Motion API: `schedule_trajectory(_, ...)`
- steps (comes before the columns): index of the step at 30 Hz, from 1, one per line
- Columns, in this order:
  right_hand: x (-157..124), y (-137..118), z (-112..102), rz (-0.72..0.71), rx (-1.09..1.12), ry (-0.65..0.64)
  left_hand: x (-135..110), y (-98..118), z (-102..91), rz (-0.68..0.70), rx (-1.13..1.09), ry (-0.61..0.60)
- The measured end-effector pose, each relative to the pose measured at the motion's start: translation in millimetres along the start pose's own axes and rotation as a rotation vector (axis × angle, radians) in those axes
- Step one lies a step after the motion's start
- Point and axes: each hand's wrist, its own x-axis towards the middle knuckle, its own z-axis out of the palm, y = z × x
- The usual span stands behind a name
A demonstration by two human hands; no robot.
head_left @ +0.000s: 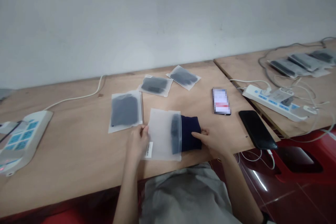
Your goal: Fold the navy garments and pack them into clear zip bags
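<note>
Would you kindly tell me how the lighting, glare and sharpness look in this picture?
Head view: soft, rather dim light on the wall; head view: a white glare streak on the glossy dark red floor; head view: the lit phone is pixelated, its screen unreadable; head view: slight softness overall, with the print on the frosted bag too blurred to read.

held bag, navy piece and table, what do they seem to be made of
Held bag: probably frosted plastic, matte; its contents show through blurred.
Navy piece: likely fabric, dull; its edge is soft and slightly wavy, though the weave can't be made out.
Table: apparently wood or plywood, low sheen; pale brown.
</note>
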Motion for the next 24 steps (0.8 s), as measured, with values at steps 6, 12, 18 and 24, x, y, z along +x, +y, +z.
schedule_trajectory(6,-4,2,-4,-0.011,-0.079,0.017,-13,-15,-9.1,-0.063,0.132,0.094)
schedule_trajectory(12,-1,4,-16,0.080,-0.068,0.091,-21,-36,-40.5,-0.129,0.186,0.218)
schedule_trajectory(18,-23,-3,-8,-0.014,-0.182,-0.126,-33,-24,-55.0,-0.128,0.262,0.422)
schedule_trajectory(24,-52,-22,-7,-0.185,-0.226,-0.522,-61,38,-6.8,0.237,0.147,0.219)
